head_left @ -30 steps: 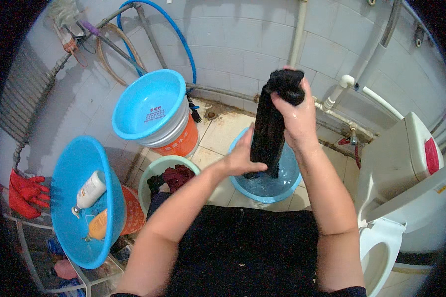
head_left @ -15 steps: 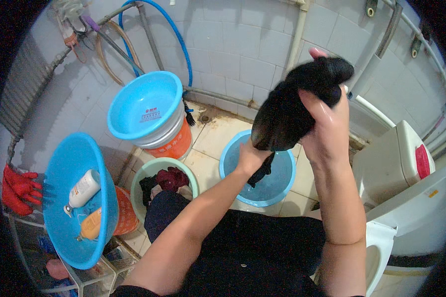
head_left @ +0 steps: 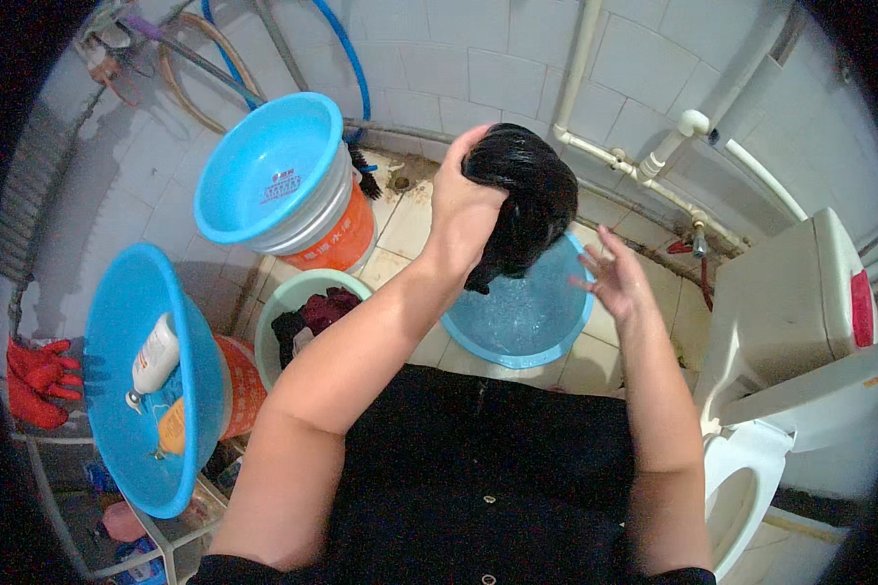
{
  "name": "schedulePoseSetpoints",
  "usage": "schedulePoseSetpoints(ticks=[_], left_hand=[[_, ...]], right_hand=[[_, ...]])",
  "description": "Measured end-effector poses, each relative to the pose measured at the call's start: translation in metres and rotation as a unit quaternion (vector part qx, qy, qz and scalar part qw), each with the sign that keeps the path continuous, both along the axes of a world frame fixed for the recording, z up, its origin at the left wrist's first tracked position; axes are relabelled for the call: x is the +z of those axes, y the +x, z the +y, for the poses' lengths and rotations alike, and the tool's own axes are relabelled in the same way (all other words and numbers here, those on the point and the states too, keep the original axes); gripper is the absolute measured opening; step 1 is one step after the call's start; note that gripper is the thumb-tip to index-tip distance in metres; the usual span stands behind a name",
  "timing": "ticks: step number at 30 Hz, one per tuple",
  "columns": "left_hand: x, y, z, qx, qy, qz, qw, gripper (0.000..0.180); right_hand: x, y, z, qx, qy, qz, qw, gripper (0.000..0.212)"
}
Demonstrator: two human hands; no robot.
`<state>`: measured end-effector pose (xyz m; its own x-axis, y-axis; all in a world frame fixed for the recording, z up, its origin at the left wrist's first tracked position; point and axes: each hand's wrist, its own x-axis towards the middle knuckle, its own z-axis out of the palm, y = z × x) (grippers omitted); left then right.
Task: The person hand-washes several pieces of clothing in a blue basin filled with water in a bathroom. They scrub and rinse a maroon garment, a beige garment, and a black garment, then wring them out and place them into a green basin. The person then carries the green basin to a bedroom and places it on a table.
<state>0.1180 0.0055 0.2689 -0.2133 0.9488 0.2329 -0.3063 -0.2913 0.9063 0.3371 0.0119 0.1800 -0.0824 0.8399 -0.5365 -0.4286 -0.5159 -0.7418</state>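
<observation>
Now the left hand alone grips the wet, black, bunched cloth above the round, light-blue plastic basin. The right hand has let go (its fingers spread open), leaving the cloth's weight to one side.

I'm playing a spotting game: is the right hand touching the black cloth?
Apart. The head view shows a clear gap between the right hand and the black cloth.

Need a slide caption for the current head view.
Left hand grips a black cloth above the floor basin, with the right hand empty, fingers spread.
</observation>
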Motion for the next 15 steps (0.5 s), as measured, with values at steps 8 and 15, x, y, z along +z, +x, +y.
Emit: schedulePoseSetpoints(ticks=[8, 15], left_hand=[[-0.03, -0.025, 0.009, -0.031, 0.007, -0.135, 0.99, 0.06], [-0.003, 0.007, -0.005, -0.072, -0.063, -0.201, 0.975, 0.057]], right_hand=[[-0.024, -0.067, -0.042, 0.172, -0.151, 0.132, 0.964, 0.103], [-0.041, -0.088, -0.039, 0.168, -0.05, 0.284, 0.943, 0.074]])
